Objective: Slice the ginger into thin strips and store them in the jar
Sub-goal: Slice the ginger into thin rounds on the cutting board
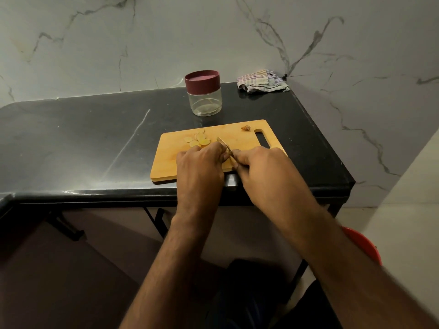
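A wooden cutting board (171,157) lies on the black counter. Several round ginger slices (198,140) sit on its far left part, and a small ginger stub (245,127) lies near the handle slot. My right hand (259,167) grips a knife (224,144) whose blade points away to the left, over the board. My left hand (200,166) has its fingers curled down on ginger next to the blade; that piece is mostly hidden under the fingers. A clear jar (205,100) with a maroon lid stands closed behind the board.
A crumpled striped cloth (262,81) lies at the counter's back right corner against the marble wall. The black counter (83,143) stretches to the left and ends just right of the board. A red bucket (363,245) stands on the floor at the right.
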